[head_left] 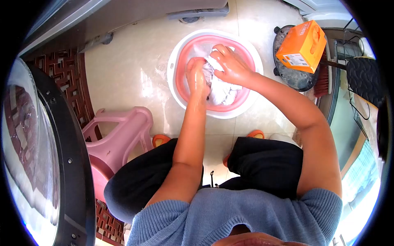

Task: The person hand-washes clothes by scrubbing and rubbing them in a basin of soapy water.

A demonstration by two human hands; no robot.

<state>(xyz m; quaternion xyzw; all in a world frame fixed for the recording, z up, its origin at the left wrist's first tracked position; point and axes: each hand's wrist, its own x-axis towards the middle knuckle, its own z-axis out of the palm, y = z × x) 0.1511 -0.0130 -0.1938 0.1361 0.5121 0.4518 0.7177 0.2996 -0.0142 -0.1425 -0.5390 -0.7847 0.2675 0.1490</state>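
Note:
A pink and white basin (174,82) stands on the tiled floor in front of me with a wet white cloth (223,91) in it. My left hand (197,76) is closed on the cloth's left side, its skin wet. On the upper part of the same cloth, my right hand (230,64) grips with bent fingers. Part of the cloth hangs down between both hands into the basin. Any water beneath the cloth is hard to make out.
To the left are a pink plastic stool (123,131) and an open round machine door (53,156). At the right, an orange box (301,47) rests on a dark round stand (283,76), near a red-bristled brush (323,84). Wet patches shine on the floor tiles (131,74).

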